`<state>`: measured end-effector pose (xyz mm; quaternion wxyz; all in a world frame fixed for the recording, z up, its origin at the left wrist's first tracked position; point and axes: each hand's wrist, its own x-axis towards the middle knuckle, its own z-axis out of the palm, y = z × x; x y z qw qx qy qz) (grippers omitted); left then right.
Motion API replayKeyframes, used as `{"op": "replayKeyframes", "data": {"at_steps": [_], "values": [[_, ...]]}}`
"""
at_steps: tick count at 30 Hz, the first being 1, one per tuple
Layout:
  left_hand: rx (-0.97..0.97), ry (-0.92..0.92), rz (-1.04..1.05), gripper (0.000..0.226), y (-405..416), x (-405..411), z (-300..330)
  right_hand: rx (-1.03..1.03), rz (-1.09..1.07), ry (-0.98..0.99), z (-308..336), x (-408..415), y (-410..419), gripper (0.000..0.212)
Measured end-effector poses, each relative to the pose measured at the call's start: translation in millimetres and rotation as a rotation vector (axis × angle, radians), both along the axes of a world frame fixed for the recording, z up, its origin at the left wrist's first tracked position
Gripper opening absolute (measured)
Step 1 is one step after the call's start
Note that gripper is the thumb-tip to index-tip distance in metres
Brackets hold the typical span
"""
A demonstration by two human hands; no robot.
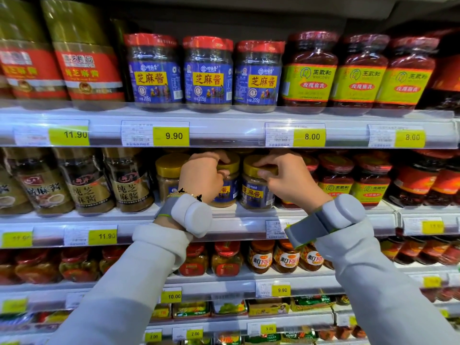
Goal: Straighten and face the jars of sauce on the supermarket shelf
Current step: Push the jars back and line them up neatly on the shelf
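Observation:
On the second shelf stand three gold-lidded jars of sesame sauce with blue labels. My left hand (202, 174) grips the middle jar (227, 188) around its lid and upper body, hiding most of its label. My right hand (286, 179) grips the right jar (255, 192) at the gold lid; its blue and yellow label faces roughly forward. The left jar (168, 175) stands untouched, partly behind my left hand and wrist. One shelf up, three red-lidded jars of the same sauce (207, 73) stand in a row with labels facing front.
Dark sesame paste jars (129, 180) stand to the left of my hands, red-lidded fermented tofu jars (336, 180) to the right. The shelf edge with price tags (249, 225) runs under my wrists. The upper shelf rail (224, 133) hangs close above the gold lids.

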<state>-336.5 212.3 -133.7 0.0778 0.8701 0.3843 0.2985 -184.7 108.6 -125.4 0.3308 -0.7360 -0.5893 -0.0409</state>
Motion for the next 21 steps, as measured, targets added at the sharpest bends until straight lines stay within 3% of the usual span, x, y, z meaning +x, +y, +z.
{"op": "replayKeyframes", "data": {"at_steps": [21], "values": [[0.045, -0.091, -0.055, 0.027, -10.6, -9.0, 3.9, -0.033, 0.036, -0.018, 1.2, 5.9, -1.6, 0.018]]}}
